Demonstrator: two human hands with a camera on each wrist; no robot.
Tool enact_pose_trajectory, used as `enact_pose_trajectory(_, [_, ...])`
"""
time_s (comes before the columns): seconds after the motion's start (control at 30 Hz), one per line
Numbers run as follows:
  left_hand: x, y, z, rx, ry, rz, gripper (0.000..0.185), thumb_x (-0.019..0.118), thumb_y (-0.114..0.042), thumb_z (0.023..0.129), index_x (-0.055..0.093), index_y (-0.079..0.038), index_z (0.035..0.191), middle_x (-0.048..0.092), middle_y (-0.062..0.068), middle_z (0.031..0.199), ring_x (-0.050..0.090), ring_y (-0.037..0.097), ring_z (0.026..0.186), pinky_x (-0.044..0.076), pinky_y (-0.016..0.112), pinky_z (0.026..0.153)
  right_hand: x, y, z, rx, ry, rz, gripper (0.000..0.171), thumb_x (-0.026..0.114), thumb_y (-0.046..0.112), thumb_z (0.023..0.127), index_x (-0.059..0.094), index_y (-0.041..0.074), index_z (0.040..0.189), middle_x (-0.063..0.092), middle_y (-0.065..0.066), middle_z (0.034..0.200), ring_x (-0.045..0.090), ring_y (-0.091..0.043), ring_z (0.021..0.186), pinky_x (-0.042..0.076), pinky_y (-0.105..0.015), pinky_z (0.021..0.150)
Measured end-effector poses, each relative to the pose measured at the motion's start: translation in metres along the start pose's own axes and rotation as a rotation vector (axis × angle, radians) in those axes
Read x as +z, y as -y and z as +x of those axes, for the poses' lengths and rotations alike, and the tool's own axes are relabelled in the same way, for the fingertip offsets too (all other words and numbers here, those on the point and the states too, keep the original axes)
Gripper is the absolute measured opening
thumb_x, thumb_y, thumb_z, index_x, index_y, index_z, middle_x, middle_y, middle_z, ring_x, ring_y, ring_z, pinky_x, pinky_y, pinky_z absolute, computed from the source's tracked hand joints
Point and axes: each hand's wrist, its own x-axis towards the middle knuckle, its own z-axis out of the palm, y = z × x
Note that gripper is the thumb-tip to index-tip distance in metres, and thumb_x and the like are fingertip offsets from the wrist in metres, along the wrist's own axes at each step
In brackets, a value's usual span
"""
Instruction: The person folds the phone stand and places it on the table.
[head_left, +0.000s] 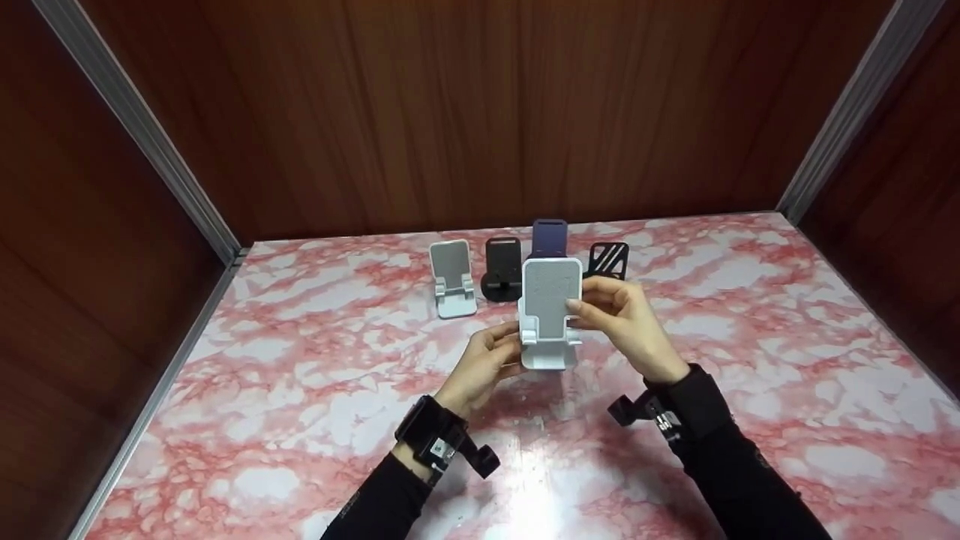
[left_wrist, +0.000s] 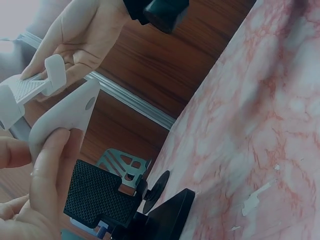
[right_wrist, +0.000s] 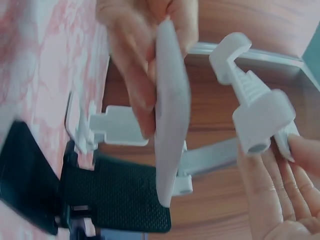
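A white phone stand (head_left: 545, 289) with a grey pad is held up above the marbled table, its pad facing the head camera. My left hand (head_left: 484, 364) grips the stand's base (left_wrist: 65, 112) from the left, fingertips pressed along its edge in the left wrist view. On the other side, my right hand (head_left: 630, 326) pinches the side of the upper plate, thumb on the grey pad. Two white hooks (right_wrist: 262, 117) jut from the plate's lower end in the right wrist view. A flat arm (right_wrist: 210, 157) joins plate and base.
Behind the hands stand another white phone stand (head_left: 451, 262), a black one (head_left: 503, 259), a purple one (head_left: 550, 236) and a black slotted one (head_left: 609, 257). Wood-grain walls (head_left: 480, 112) with metal corner strips enclose the table (head_left: 300, 405) at the back and sides.
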Motion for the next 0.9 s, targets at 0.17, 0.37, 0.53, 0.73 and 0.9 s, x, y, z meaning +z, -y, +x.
enact_pose_trajectory(0.17, [-0.002, 0.002, -0.001, 0.003, -0.024, 0.01, 0.049, 0.046, 0.002, 0.094, 0.039, 0.016, 0.141, 0.056, 0.032, 0.134, 0.067, 0.012, 0.092, 0.06, 0.02, 0.08, 0.001, -0.001, 0.005, -0.036, -0.04, -0.169, 0.03, 0.069, 0.0, 0.089, 0.06, -0.007, 0.117, 0.07, -0.004, 0.102, 0.066, -0.01, 0.095, 0.058, -0.024, 0.085])
enact_pose_trajectory(0.37, [-0.004, 0.005, -0.002, -0.005, -0.04, -0.001, 0.046, 0.047, 0.001, 0.094, 0.044, 0.015, 0.138, 0.062, 0.029, 0.128, 0.067, 0.009, 0.086, 0.058, 0.015, 0.07, -0.002, -0.004, 0.012, -0.01, 0.018, -0.152, 0.051, 0.07, 0.0, 0.089, 0.05, -0.003, 0.136, 0.062, -0.018, 0.126, 0.062, -0.012, 0.111, 0.056, -0.024, 0.092])
enact_pose_trajectory(0.53, [-0.003, 0.006, -0.003, -0.004, -0.029, -0.005, 0.045, 0.046, 0.0, 0.095, 0.044, 0.015, 0.138, 0.061, 0.03, 0.128, 0.068, 0.012, 0.091, 0.059, 0.017, 0.074, -0.004, -0.008, 0.016, 0.014, 0.109, -0.094, 0.053, 0.071, 0.002, 0.089, 0.051, -0.004, 0.137, 0.067, -0.016, 0.123, 0.067, -0.016, 0.107, 0.058, -0.027, 0.091])
enact_pose_trajectory(0.73, [-0.002, 0.006, -0.004, -0.007, -0.02, -0.01, 0.045, 0.045, -0.001, 0.097, 0.043, 0.015, 0.139, 0.059, 0.031, 0.13, 0.069, 0.016, 0.098, 0.06, 0.026, 0.084, -0.003, -0.008, 0.017, 0.006, 0.126, -0.102, 0.047, 0.072, 0.002, 0.087, 0.056, -0.006, 0.13, 0.072, -0.008, 0.112, 0.07, -0.016, 0.099, 0.059, -0.026, 0.088])
enact_pose_trajectory(0.9, [-0.002, 0.005, -0.006, -0.008, -0.005, -0.015, 0.047, 0.046, 0.0, 0.096, 0.042, 0.015, 0.139, 0.057, 0.032, 0.133, 0.068, 0.021, 0.103, 0.058, 0.033, 0.093, -0.004, -0.008, 0.018, 0.002, 0.106, -0.124, 0.045, 0.074, 0.0, 0.084, 0.059, -0.008, 0.126, 0.073, -0.009, 0.107, 0.072, -0.016, 0.092, 0.06, -0.027, 0.083])
